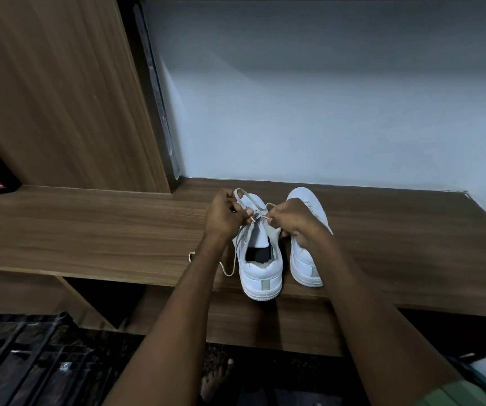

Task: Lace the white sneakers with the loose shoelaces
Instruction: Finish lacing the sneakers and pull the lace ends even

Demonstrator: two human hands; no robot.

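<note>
A: What are you seeing on the feed right now?

B: I'm looking down at a wooden bench (89, 230) with two white sneakers on it, heels toward me. The left sneaker (260, 271) is sitting at the bench's near edge, its heel just over the lip. The right sneaker (306, 259) is standing just beside it, a little farther back from that edge.

A: And the hands?

B: Both are working above the left sneaker's tongue. The left hand (224, 215) is curling its fingers round the shoelace (243, 196), which is looping up over its knuckles. The right hand (294, 221) is pinching another stretch of that lace, fingers folded tight. The two hands are nearly touching over the eyelets, and a pale lace tip (254, 218) is poking out between them.

A: Is the lace running anywhere else?

B: A loose length (227, 271) is trailing down the left side of the sneaker and lying on the bench near its near edge, ending in a small curl. I can't tell which eyelets it is passing through; the fingers are covering them.

A: Anything around the bench?

B: A pale wall (323, 98) is rising behind the far edge, and a wooden panel (60, 98) is standing at the left.
</note>
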